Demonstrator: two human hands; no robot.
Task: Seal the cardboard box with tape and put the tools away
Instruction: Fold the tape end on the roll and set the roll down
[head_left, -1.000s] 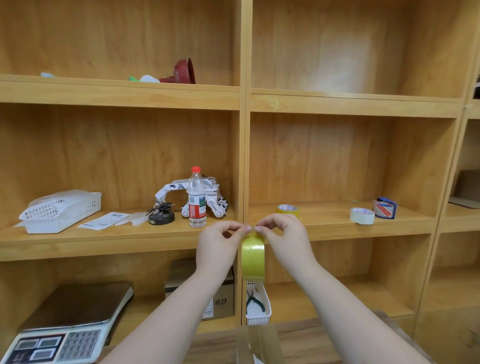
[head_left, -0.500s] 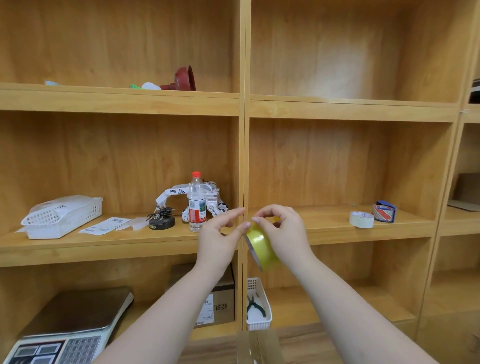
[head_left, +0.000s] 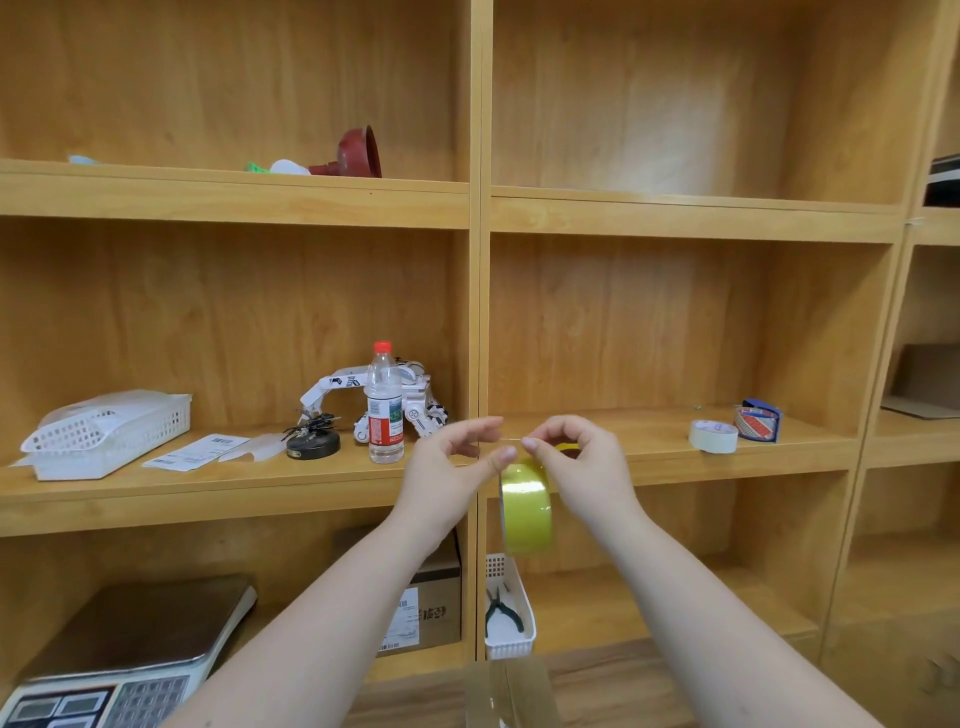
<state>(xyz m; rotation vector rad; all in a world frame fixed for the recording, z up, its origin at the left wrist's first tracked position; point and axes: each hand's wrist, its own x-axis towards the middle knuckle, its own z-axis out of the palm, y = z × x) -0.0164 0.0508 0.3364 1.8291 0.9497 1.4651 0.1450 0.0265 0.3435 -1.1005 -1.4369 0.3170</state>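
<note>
A yellow tape roll (head_left: 525, 506) hangs on edge in front of the shelf divider. My right hand (head_left: 582, 470) grips its top from the right, fingers curled over the rim. My left hand (head_left: 451, 470) pinches at the roll's upper left edge, thumb and forefinger meeting the right hand's fingertips. A strip of cardboard box (head_left: 511, 693) shows at the bottom edge, mostly cut off by the frame. Another yellow roll (head_left: 567, 448) peeks out behind my right hand on the shelf.
The middle shelf carries a white basket (head_left: 109, 434), paper slips, a black round object, a water bottle (head_left: 385, 402) and a white toy robot on the left, a white tape roll (head_left: 713, 436) and a blue dispenser (head_left: 758, 420) on the right. Below are a scale (head_left: 119, 660), a labelled box and a small basket with pliers (head_left: 501, 610).
The roll has swung from a tilt back to hanging straight on edge. Both hands stay pinched together at its top, and the view has shifted slightly.
</note>
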